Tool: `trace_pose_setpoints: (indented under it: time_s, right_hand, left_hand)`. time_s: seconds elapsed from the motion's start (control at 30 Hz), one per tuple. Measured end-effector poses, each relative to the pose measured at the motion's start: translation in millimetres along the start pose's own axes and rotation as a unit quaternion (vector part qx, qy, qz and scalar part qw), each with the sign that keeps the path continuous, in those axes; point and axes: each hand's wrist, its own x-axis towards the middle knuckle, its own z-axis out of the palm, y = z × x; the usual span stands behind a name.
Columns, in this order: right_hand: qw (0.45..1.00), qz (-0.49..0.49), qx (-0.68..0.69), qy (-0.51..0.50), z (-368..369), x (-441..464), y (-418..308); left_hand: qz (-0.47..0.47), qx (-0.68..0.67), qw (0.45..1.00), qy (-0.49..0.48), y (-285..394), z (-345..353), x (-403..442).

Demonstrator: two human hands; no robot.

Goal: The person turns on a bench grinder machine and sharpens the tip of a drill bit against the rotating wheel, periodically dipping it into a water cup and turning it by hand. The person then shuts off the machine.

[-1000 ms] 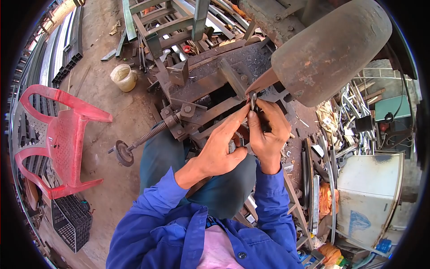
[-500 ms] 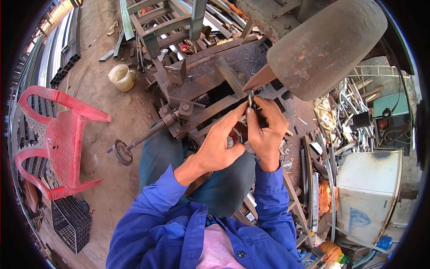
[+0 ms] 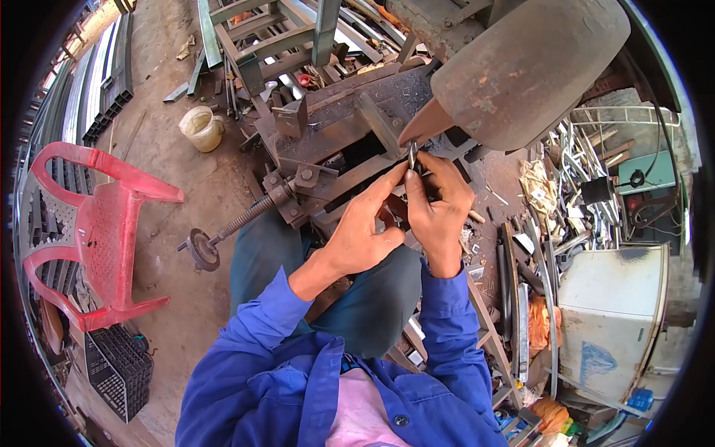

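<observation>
Chair [image 3: 112,231]: left, on the floor [image 3: 179,246]
Crate [image 3: 123,372]: near left, beside the chair
Jug [image 3: 201,129]: far left, on the floor
Frame [image 3: 325,33]: far, beyond the vise [image 3: 305,176]
Panel [image 3: 614,298]: near right

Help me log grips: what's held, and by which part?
The right hand pinches a metal bit by its near end; the left hand has a fingertip beside it.

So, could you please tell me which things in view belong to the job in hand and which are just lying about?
In the job:
small metal piece, pinched in the right hand
disc, close to the piece's tip
guard over the disc

Apparently just lying about:
red chair
plastic jug
black crate
white panel
</observation>
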Motion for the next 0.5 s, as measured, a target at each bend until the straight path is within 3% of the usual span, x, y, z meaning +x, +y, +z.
trace_pose_setpoints:
  time_s: [0.5]
  right_hand:
    - [0.998,0.057,-0.010,0.014,2.4,-2.7,8.7]
  left_hand:
    - [-0.028,-0.054,0.998,-0.007,-9.5,1.7,7.0]
